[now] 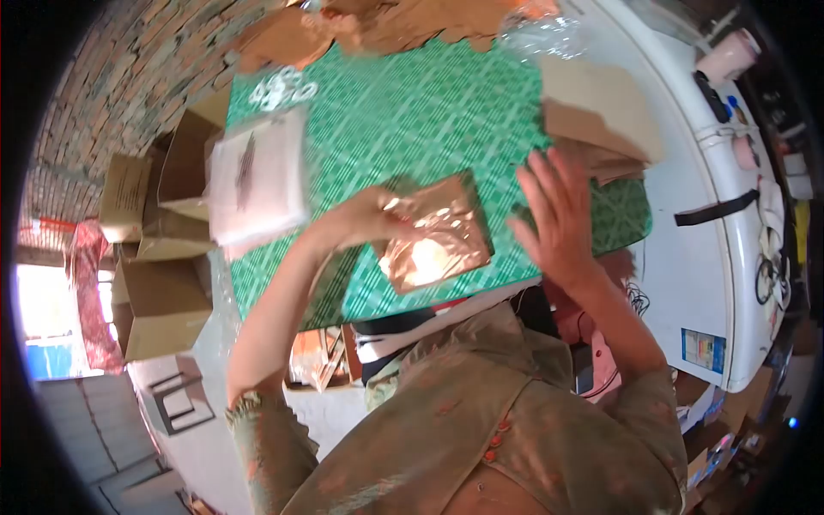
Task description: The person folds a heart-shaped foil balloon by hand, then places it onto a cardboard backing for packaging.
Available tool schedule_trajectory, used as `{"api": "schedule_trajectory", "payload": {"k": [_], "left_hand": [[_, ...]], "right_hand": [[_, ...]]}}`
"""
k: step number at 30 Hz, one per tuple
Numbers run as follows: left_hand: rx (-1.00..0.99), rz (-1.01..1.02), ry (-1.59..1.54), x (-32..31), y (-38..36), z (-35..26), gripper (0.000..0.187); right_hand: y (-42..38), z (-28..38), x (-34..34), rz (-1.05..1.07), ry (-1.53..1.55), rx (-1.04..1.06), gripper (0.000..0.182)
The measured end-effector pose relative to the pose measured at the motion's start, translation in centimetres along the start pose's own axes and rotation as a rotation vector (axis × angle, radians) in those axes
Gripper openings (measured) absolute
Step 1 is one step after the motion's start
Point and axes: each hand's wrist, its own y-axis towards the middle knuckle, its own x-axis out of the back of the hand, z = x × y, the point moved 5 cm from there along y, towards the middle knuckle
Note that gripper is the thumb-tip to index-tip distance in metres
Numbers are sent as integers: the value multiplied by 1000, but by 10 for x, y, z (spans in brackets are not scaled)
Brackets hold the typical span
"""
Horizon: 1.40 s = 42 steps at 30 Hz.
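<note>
A shiny copper-coloured foil packet (442,227), roughly square and wrinkled, lies near the front edge of the table, which has a green checked cover (403,112). My left hand (365,215) grips its left side, with the fingertips partly hidden against the foil. To the right of the packet and apart from it, my right hand (554,210) is held over the cover with fingers spread and nothing in them. A stack of clear plastic bags (262,180) sits at the table's left edge. Behind it lies a small heap of white loops (283,88).
Brown cardboard (592,94) lies at the table's right, beside a large white appliance (687,215). Crumpled clear plastic (541,34) is at the far edge. Open cardboard boxes (167,292) stand on the left, near a brick wall (137,77).
</note>
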Motion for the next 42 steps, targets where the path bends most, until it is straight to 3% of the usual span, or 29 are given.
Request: {"api": "schedule_trajectory", "payload": {"k": [1, 4, 7, 13, 16, 18, 22, 23, 25, 26, 28, 31, 33, 35, 37, 40, 42], "left_hand": [[81, -13, -21, -1, 6, 32, 29], [69, 24, -281, -10, -20, 22, 24], [90, -15, -422, -17, -36, 31, 24], [54, -137, -689, -20, -58, 55, 25], [4, -184, -817, -18, -57, 70, 27], [-5, -204, -858, -18, -57, 75, 28], [-47, -233, -892, -20, -54, 78, 30], [-53, -230, -905, -20, -55, 76, 30], [-60, -237, -928, -20, -56, 77, 30], [-64, -248, -939, -21, -56, 78, 31], [-72, -259, -960, -21, -55, 83, 31], [-72, -267, -983, -21, -55, 86, 31], [-74, -284, -985, -21, -56, 79, 31], [-64, -279, -971, -21, -55, 85, 32], [-64, -283, -965, -21, -55, 86, 31], [-68, -288, -964, -21, -56, 84, 30], [-71, -272, -960, -20, -55, 85, 29]], "right_hand": [[11, -18, 2, -41, -103, -23, 81], [44, -59, 8, -148, -278, -95, 72], [55, -95, -11, 58, -396, -140, 60], [57, -84, -8, 114, -313, -138, 46], [57, -52, 21, -27, -71, -89, 44], [64, -18, 57, 22, 316, -67, 52], [74, 52, 128, 428, 1431, 182, 45], [74, 65, 141, 405, 1595, 293, 40], [67, 89, 159, 238, 1838, 427, 47], [59, 101, 165, 94, 1913, 446, 59], [57, 102, 173, 70, 1915, 460, 54], [60, 69, 164, 259, 1692, 426, 18], [70, 43, 141, 126, 1203, 256, 10], [76, 4, 110, -14, 483, 56, 18], [64, -52, 60, -51, 171, -64, 26], [48, -88, 27, -140, -382, 20, 31], [39, -103, 18, -95, -434, 67, 27]]}}
